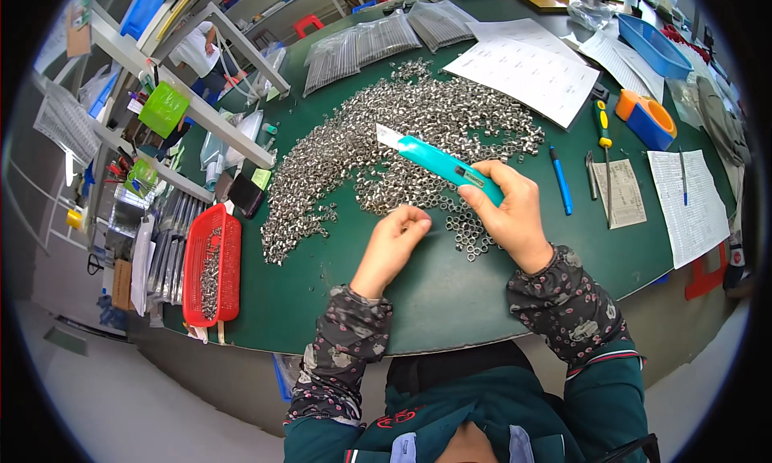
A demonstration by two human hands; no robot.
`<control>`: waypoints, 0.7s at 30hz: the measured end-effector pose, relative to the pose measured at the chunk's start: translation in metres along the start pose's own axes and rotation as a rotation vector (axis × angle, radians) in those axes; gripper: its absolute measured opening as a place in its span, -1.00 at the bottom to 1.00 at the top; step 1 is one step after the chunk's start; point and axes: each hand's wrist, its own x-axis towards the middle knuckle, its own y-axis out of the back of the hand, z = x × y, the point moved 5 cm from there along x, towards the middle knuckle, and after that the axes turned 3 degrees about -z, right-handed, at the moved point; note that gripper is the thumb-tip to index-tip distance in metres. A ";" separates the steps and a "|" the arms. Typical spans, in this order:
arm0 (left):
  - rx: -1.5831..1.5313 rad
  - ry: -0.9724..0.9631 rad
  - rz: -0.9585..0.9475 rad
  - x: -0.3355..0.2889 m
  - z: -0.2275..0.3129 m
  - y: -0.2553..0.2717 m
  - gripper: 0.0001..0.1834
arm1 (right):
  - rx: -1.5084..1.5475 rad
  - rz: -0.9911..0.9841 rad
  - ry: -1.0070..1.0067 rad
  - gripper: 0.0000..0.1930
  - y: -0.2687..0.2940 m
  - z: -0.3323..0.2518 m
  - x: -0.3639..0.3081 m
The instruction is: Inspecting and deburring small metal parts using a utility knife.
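Note:
My right hand (512, 214) is closed around a teal box cutter (438, 159), its blade extended and pointing up and left over the pile. Below and to the left of the knife, my left hand (394, 242) has its fingers curled together; whatever is pinched in them, if anything, is hidden. Small shiny metal nuts (402, 117) spread in a wide, curved heap across the green table (450, 302). A looser single layer of nuts (466, 226) lies between my two hands, nearest the right one.
Left stands a red plastic basket (233, 262) holding more nuts. Bagged metal rods (354, 49) and paper sheets (531, 69) lie behind the heap. A blue pen (560, 180), a screwdriver (603, 125) and an orange-and-blue tape dispenser (647, 117) are right. Another person (197, 53) is far left.

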 end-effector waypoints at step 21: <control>-0.979 0.099 -0.016 -0.008 -0.006 0.029 -0.93 | -0.061 -0.147 -0.014 -0.78 -0.010 -0.001 -0.006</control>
